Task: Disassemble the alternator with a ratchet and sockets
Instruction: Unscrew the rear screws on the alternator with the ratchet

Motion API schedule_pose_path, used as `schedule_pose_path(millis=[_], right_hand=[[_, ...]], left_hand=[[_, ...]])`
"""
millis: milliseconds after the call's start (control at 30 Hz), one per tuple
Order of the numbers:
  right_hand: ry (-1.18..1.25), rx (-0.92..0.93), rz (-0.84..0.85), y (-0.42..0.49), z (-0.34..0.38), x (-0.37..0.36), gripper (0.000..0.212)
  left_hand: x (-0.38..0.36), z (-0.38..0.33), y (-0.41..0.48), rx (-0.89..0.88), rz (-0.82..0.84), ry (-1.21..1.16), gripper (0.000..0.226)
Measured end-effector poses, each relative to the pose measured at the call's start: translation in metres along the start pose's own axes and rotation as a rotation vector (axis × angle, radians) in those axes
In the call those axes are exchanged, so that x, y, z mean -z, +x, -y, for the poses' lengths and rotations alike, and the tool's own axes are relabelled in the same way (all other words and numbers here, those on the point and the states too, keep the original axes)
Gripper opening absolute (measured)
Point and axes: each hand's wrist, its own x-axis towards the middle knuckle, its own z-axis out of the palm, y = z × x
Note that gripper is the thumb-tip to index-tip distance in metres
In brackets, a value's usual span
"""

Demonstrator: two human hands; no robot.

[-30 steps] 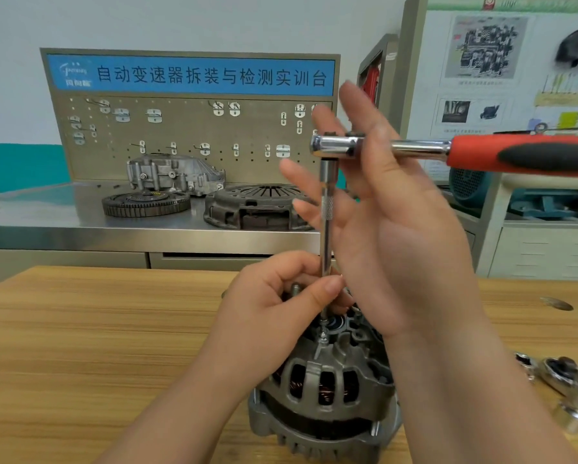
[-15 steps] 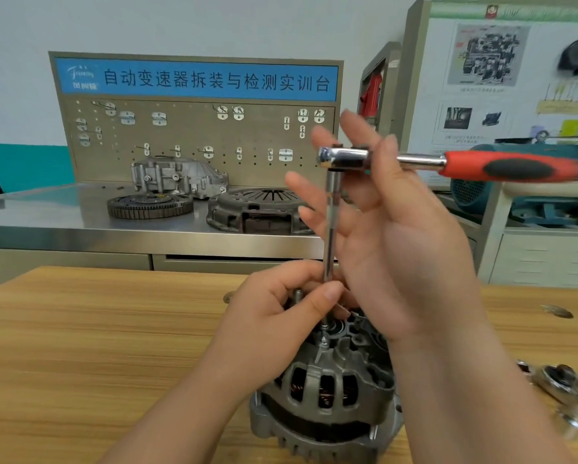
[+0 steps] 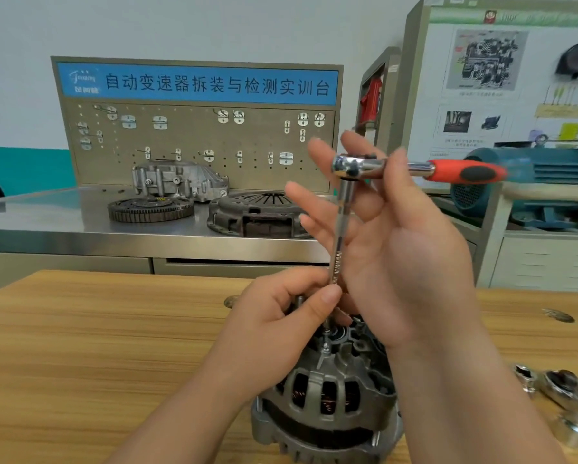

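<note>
On the wooden worktop the alternator stands on end, right at the near edge. Right grip holds the ratchet by its head, fingers mostly spread. Left grip pinches the extension bar low down. I'd get that bar dead straight and fully seated before swinging the handle, or it'll slip. No tray in sight, loose sockets just lie on the worktop.

- Alternator: base cut off by the lower edge; top partly hidden behind left hand and right hand.
- Extension bar: lower end hidden behind the left thumb.
- Ratchet: handle blurred.
- Sockets, far right of desk: blurred, partly cut off.
- Poster: print too small to read.
</note>
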Motion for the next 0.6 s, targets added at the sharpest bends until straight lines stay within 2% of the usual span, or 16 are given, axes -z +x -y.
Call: schedule_pose_path(millis=[67,167,233,367,467,533,600], right_hand=[[-0.011,0.011,-0.015,-0.0003,-0.0002,-0.0002,0.045],[-0.152,0.168,-0.035,-0.0004,0.0,-0.0006,0.024],[-0.234,0.217,-0.011,-0.0012,0.0003,-0.0018,0.024],[-0.039,0.077,0.037,-0.0008,0.0,-0.0029,0.027],[0.013,0.008,-0.008,-0.0006,0.001,0.0005,0.045],[-0.016,0.021,-0.027,-0.0002,0.0016,0.0019,0.04],[-0.098,0.101,-0.039,-0.0003,0.002,0.0027,0.023]], left_hand=[[0.0,0.0005,0.0002,0.01,-0.006,-0.009,0.014],[-0.0008,0.0004,0.0008,0.024,-0.054,0.012,0.014],[-0.0014,-0.0007,0.0008,0.023,-0.058,0.001,0.008],[-0.0011,-0.0023,0.0002,0.012,-0.021,-0.038,0.011],[-0.0004,-0.0012,-0.001,0.003,0.012,-0.007,0.018],[-0.0007,0.0004,-0.0011,0.015,-0.008,-0.007,0.019],[-0.001,0.0018,-0.0002,0.026,-0.043,0.009,0.016]])
